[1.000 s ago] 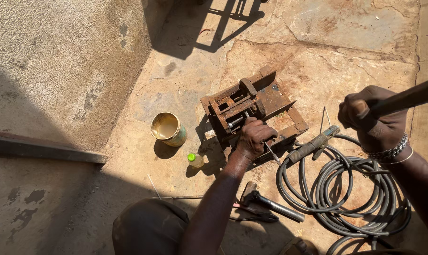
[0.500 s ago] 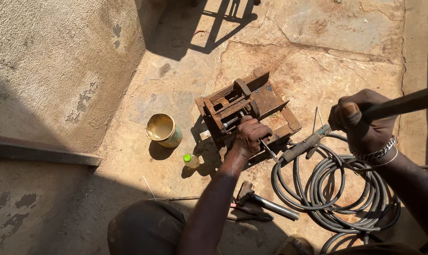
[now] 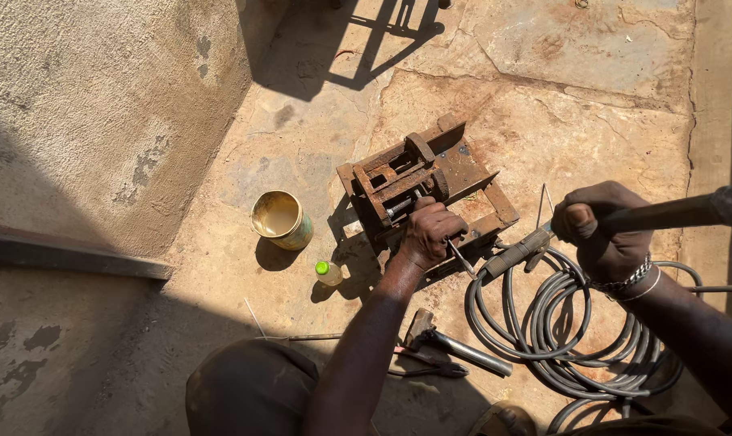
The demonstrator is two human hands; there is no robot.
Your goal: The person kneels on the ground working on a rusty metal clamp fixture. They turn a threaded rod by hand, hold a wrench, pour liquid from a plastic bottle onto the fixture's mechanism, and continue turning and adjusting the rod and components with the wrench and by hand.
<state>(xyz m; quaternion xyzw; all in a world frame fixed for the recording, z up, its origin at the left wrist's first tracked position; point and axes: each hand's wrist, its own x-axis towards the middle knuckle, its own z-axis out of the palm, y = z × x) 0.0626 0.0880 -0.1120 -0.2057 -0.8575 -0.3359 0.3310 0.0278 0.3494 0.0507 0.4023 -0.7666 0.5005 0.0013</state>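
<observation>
Fingers of left hand [image 3: 430, 230] curled on rusty vise [image 3: 422, 190]; right hand [image 3: 604, 230] fingers clamped round dark handle [image 3: 673, 211]

Hard sunlight falls on an outdoor floor [image 3: 543, 105] of rough, cracked concrete, tan and stained, with a seam running toward its right edge. Along the left rises a coarse grey plastered wall [image 3: 83, 97], mottled with darker patches, mostly in shade. A dark metal bar [image 3: 67, 254] lies at the wall's foot on the left edge. At the top edge a sharp shadow of a frame-like structure [image 3: 358, 40] stretches across the floor, and deep shade covers the lower left corner
</observation>
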